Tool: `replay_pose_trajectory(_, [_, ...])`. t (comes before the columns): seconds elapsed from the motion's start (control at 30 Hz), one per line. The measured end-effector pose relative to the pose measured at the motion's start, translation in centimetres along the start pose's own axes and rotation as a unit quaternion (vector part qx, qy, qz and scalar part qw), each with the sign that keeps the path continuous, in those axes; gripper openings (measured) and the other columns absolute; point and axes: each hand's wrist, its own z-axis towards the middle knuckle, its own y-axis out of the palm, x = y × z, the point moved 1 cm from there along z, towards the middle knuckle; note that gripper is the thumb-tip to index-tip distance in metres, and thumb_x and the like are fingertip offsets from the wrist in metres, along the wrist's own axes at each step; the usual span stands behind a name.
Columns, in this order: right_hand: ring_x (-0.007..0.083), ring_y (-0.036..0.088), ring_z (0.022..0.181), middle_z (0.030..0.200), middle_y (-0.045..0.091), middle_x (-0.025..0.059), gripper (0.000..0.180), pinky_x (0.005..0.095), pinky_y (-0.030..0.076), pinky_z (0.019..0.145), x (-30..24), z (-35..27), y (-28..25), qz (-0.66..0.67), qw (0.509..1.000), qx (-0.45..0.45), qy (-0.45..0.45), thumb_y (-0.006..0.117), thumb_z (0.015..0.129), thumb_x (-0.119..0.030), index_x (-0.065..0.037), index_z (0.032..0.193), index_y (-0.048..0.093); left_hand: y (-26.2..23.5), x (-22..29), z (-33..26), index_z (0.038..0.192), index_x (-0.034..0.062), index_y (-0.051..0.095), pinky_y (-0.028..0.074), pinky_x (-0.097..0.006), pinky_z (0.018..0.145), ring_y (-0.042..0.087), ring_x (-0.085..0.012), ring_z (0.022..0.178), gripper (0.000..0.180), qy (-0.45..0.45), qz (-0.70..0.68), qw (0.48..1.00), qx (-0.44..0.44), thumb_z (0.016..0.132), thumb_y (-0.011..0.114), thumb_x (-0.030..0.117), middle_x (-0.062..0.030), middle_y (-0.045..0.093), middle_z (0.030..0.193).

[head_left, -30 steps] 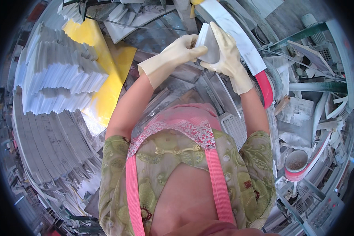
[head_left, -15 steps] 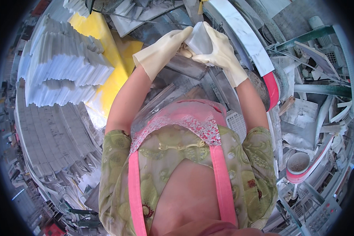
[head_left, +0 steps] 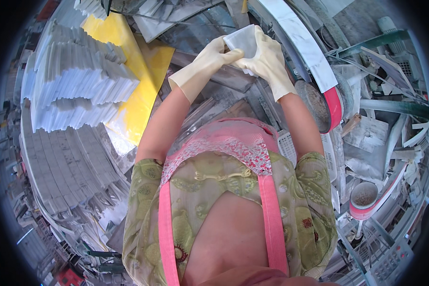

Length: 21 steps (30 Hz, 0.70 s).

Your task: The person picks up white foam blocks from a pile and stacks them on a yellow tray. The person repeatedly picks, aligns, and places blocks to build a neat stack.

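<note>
Both my hands wear cream rubber gloves and hold a small white stone tile (head_left: 244,39) between them, out in front of my body. My left hand (head_left: 218,56) closes on its left side, the thumb reaching across toward the other glove. From the right and below, my right hand (head_left: 266,58) grips it with the fingers along the far side. A pale edge shows beneath the right palm; whether it is a second tile I cannot tell. Just right of my right hand runs a white marble-patterned band (head_left: 300,45) with a red end (head_left: 334,108).
On the left rise tall stacks of thin white tiles (head_left: 76,71) beside a yellow sheet (head_left: 138,95). Grey strips (head_left: 66,162) lie nearer. Green metal bars (head_left: 391,108) and broken slabs fill the right side, with a control panel (head_left: 395,260) at lower right.
The tile has turned in my hands, so more of its flat face shows. My left hand has shifted right and slightly down, its thumb now over the near edge.
</note>
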Motion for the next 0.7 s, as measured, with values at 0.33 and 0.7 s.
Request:
replay_pose_trajectory(0.33, [0.0365,0.06,0.122,0.135,0.06,0.0221,0.135,0.0437,0.05,0.102,-1.4,0.0,0.3,-0.093,0.995,0.009,0.023,0.086,0.051,-0.064,0.003,0.153,0.03,2.0,-2.5,-0.1,0.139,-0.0031,0.05,0.056,-0.038,0.092,0.069,-0.0203,0.105,0.052,-0.013,-0.203,0.978,0.036,0.1,0.066,0.027,-0.0119,0.068,0.122])
replay_pose_trajectory(0.7, [0.0134,0.068,0.077,0.094,0.069,0.008,0.049,0.027,0.052,0.066,2.9,-2.0,-2.3,0.454,0.885,-0.069,0.078,0.061,0.099,-0.04,0.002,0.126,0.062,1.1,-1.7,0.9,0.137,-0.0052,0.051,0.052,-0.041,0.102,0.063,-0.024,0.12,0.052,-0.009,-0.269,0.962,0.047,0.099,0.066,0.027,-0.0136,0.061,0.134])
